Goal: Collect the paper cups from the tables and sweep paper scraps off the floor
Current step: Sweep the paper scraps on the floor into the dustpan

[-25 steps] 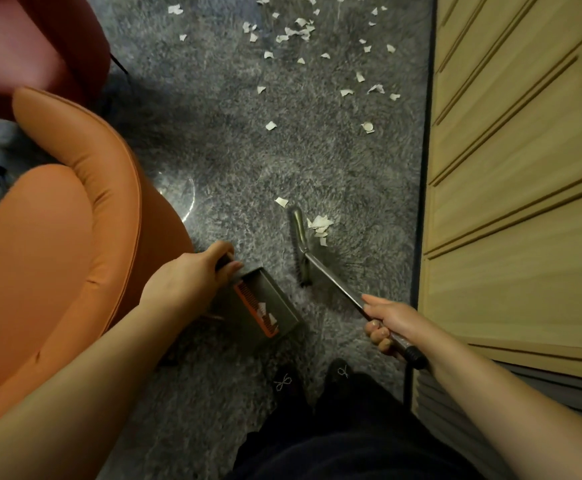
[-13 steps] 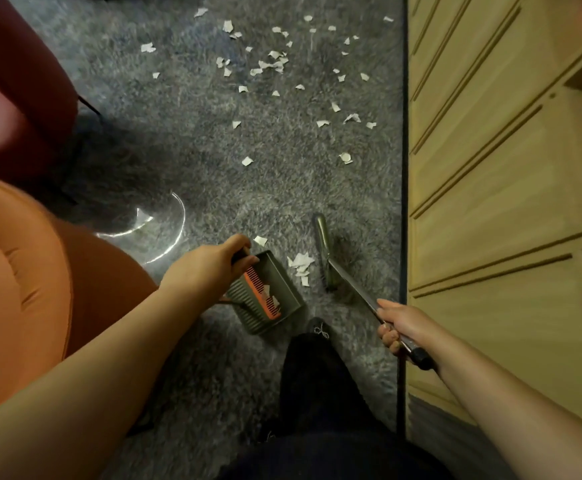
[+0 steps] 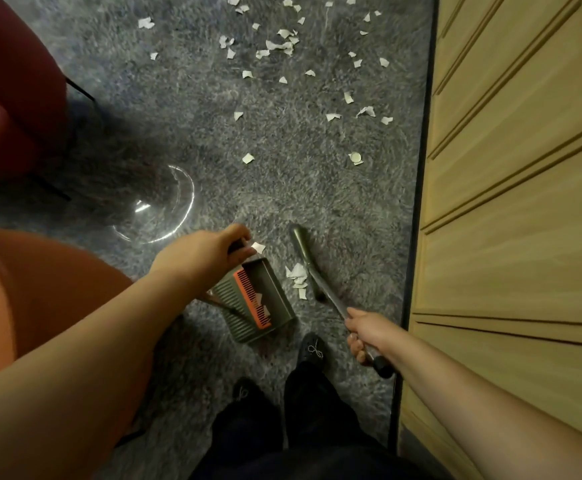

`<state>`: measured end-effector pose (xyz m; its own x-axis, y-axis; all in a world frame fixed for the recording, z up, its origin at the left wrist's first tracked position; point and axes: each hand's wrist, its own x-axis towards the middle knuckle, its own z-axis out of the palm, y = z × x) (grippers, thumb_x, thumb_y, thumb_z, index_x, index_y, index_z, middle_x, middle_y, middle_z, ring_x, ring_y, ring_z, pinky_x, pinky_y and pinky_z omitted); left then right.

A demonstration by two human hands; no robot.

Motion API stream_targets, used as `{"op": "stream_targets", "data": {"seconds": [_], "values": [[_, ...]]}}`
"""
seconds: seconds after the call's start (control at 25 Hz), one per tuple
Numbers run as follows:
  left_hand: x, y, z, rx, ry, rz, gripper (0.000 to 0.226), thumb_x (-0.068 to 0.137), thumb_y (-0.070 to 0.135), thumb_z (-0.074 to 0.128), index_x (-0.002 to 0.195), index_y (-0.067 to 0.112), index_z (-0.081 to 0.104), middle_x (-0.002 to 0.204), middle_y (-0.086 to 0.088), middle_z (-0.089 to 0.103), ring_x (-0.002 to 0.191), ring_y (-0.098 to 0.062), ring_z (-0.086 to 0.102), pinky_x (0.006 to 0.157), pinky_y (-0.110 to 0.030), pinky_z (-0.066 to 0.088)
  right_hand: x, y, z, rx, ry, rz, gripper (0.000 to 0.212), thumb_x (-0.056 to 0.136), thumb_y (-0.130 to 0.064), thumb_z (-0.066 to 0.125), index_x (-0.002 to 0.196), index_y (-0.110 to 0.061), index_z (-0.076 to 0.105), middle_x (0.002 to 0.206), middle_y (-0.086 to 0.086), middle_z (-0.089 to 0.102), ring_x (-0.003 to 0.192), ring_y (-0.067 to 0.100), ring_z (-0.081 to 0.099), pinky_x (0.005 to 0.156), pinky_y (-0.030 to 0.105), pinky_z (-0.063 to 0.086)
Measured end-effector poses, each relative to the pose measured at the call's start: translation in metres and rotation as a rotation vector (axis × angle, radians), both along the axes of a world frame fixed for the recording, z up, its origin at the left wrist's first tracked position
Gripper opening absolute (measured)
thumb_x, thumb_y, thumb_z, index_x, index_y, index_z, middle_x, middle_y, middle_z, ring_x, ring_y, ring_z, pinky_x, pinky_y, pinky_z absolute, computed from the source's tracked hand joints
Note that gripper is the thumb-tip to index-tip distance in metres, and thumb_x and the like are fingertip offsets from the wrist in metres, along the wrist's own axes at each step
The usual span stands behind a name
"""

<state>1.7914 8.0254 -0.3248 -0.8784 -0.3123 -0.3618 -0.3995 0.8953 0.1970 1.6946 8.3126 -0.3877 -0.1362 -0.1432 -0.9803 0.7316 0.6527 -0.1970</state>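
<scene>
Bracing dustpan (image 3: 258, 299) with left hand (image 3: 202, 254) gripping its handle; right hand (image 3: 369, 332), fingers clamped on broom (image 3: 312, 268), herds scrap pile (image 3: 298, 280) toward the pan's mouth.

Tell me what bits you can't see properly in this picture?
- Head view: the dustpan handle, covered by the left hand.
- The broom bristles, under its head.
- The orange chair, cut off by the left edge and crossed by the arm.
- Any paper cups or tables: outside the frame.
</scene>
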Motion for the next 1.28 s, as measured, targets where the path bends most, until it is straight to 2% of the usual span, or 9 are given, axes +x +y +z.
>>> {"op": "stream_targets", "data": {"seconds": [0.16, 0.32, 0.56, 0.72, 0.8, 0.92, 1.16, 1.28], "values": [[-0.007, -0.004, 0.001, -0.016, 0.003, -0.004, 0.030, 0.094, 0.060, 0.038, 0.115, 0.039, 0.042, 0.095, 0.004, 0.067, 0.071, -0.017, 0.058, 0.057, -0.029, 0.044, -0.001, -0.020, 0.011, -0.053, -0.132, -0.012, 0.049, 0.104, -0.011, 0.029, 0.149, -0.030, 0.024, 0.059, 0.002, 0.032, 0.030, 0.005, 0.033, 0.032, 0.012, 0.028], [-0.004, -0.009, 0.001, 0.013, -0.003, -0.009, 0.029, 0.094, 0.060, 0.037, 0.115, 0.040, 0.040, 0.095, 0.004, 0.067, 0.075, -0.019, 0.061, 0.063, -0.035, 0.053, -0.011, -0.022, 0.033, -0.096, -0.215, -0.016, 0.047, 0.104, -0.013, 0.032, 0.148, -0.028, 0.028, 0.057, 0.000, 0.032, 0.030, 0.002, 0.032, 0.029, 0.012, 0.027], [0.015, -0.018, 0.005, 0.021, 0.000, 0.000, 0.037, 0.094, 0.061, 0.036, 0.123, 0.038, 0.041, 0.094, 0.001, 0.067, 0.077, -0.022, 0.064, 0.066, -0.037, 0.055, 0.001, -0.033, 0.061, -0.102, -0.159, 0.005, 0.047, 0.104, -0.014, 0.033, 0.147, -0.030, 0.028, 0.054, -0.001, 0.035, 0.031, 0.002, 0.033, 0.029, 0.013, 0.027], [0.043, -0.029, 0.011, 0.045, 0.030, 0.016, 0.039, 0.094, 0.060, 0.038, 0.126, 0.037, 0.042, 0.102, 0.001, 0.068, 0.084, -0.021, 0.065, 0.068, -0.035, 0.054, 0.001, -0.047, 0.071, -0.073, -0.079, -0.021, 0.046, 0.103, -0.012, 0.034, 0.145, -0.030, 0.031, 0.056, 0.000, 0.035, 0.030, 0.003, 0.033, 0.029, 0.012, 0.027], [0.056, -0.040, 0.015, 0.075, 0.058, 0.087, 0.040, 0.095, 0.059, 0.038, 0.128, 0.037, 0.041, 0.104, 0.004, 0.068, 0.084, -0.018, 0.064, 0.069, -0.035, 0.054, 0.001, -0.058, 0.073, -0.060, -0.052, -0.060, 0.044, 0.103, -0.012, 0.034, 0.144, -0.029, 0.033, 0.057, 0.001, 0.034, 0.029, 0.003, 0.033, 0.029, 0.012, 0.027], [0.069, -0.065, 0.019, 0.087, 0.070, 0.170, 0.040, 0.094, 0.060, 0.037, 0.128, 0.039, 0.041, 0.103, 0.004, 0.067, 0.082, -0.019, 0.063, 0.070, -0.037, 0.055, 0.002, -0.077, 0.073, -0.050, -0.006, -0.113, 0.043, 0.103, -0.013, 0.034, 0.143, -0.029, 0.033, 0.058, 0.002, 0.034, 0.028, 0.004, 0.032, 0.029, 0.011, 0.027], [0.075, -0.114, 0.018, 0.098, 0.104, 0.175, 0.039, 0.094, 0.060, 0.039, 0.126, 0.037, 0.044, 0.104, 0.006, 0.067, 0.082, -0.014, 0.063, 0.070, -0.036, 0.055, -0.001, -0.123, 0.059, -0.048, 0.078, -0.115, 0.047, 0.103, -0.012, 0.035, 0.147, -0.027, 0.029, 0.057, 0.003, 0.037, 0.028, 0.005, 0.034, 0.030, 0.012, 0.028], [0.067, -0.135, 0.013, 0.070, 0.061, 0.194, 0.039, 0.094, 0.061, 0.037, 0.126, 0.038, 0.042, 0.109, 0.006, 0.067, 0.088, -0.017, 0.064, 0.073, -0.037, 0.056, -0.013, -0.144, 0.049, -0.021, 0.094, -0.091, 0.047, 0.103, -0.012, 0.034, 0.147, -0.027, 0.029, 0.057, 0.003, 0.038, 0.028, 0.006, 0.034, 0.031, 0.012, 0.028]]}}
